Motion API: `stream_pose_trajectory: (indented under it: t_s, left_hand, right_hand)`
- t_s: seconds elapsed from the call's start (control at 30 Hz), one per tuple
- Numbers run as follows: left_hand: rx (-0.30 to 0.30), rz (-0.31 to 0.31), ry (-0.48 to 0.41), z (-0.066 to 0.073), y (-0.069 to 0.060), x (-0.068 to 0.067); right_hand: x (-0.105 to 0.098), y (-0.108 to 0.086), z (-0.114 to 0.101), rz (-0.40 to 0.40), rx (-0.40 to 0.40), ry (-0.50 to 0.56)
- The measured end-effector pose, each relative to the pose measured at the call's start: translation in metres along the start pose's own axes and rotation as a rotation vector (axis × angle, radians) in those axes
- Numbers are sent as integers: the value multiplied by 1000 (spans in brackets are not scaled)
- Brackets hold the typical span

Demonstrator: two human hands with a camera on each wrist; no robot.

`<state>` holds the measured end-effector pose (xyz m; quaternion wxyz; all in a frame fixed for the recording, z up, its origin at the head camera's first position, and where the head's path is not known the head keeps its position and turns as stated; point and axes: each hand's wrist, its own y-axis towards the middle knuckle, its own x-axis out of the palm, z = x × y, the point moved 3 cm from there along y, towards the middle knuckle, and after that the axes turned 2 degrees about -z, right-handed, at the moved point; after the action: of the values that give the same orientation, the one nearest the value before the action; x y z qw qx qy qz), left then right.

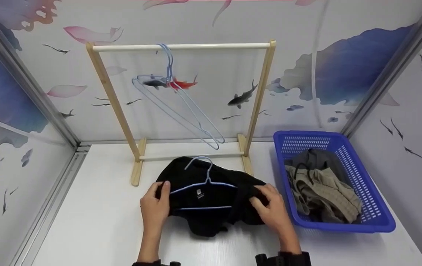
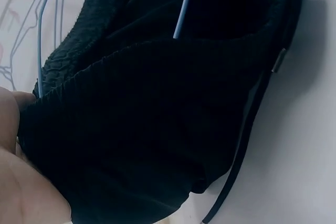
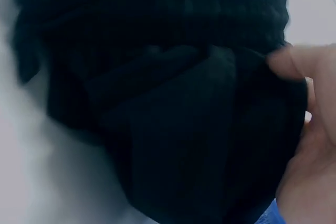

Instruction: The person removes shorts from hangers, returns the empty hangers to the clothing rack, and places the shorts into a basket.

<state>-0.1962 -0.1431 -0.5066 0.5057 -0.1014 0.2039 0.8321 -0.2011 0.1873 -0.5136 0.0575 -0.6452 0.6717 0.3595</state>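
Note:
Black drawstring shorts (image 1: 211, 229) lie bunched on the white table, their elastic waist spread around a light-blue wire hanger (image 1: 208, 180). The hanger's hook stands out above the waist, and both its ends are covered by black cloth. My left hand (image 1: 155, 203) pinches the waistband's left side, thumb on top. At the right side, my right hand (image 1: 271, 208) grips the cloth between thumb and fingers. In the left wrist view, the gathered waistband (image 2: 79, 85) and a dangling drawstring (image 2: 239, 156) show beside the hanger wire. Black fabric (image 3: 173, 129) fills most of the right wrist view.
Behind the shorts stands a wooden rack (image 1: 113, 98) with a white top rail (image 1: 214, 46). Several blue wire hangers (image 1: 169, 66) hang from that rail. To the right, a blue plastic basket (image 1: 378, 207) holds khaki and grey clothes (image 1: 329, 188). Patterned panels enclose the table.

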Motion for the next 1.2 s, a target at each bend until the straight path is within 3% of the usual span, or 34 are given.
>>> stream_pose_trajectory:
  t_s: [0.17, 0.37, 0.7, 0.87, 1.0, 1.2]
  left_hand:
    - [0, 2, -7, 3, 1, 3]
    - [3, -4, -40, 7, 10, 4]
    - [36, -15, -79, 14, 28, 11]
    - [117, 6, -44, 16, 29, 14]
    - [204, 67, 26, 13, 28, 14]
    - [219, 128, 4, 7, 27, 10]
  right_hand:
    - [4, 6, -8, -33, 49, -6]
    - [15, 25, -10, 90, -30, -34]
    - [17, 50, -8, 215, -21, 33]
    - [18, 48, -9, 294, 15, 83]
    - [19, 42, -9, 333, 60, 124]
    - [18, 37, -11, 364, 83, 165]
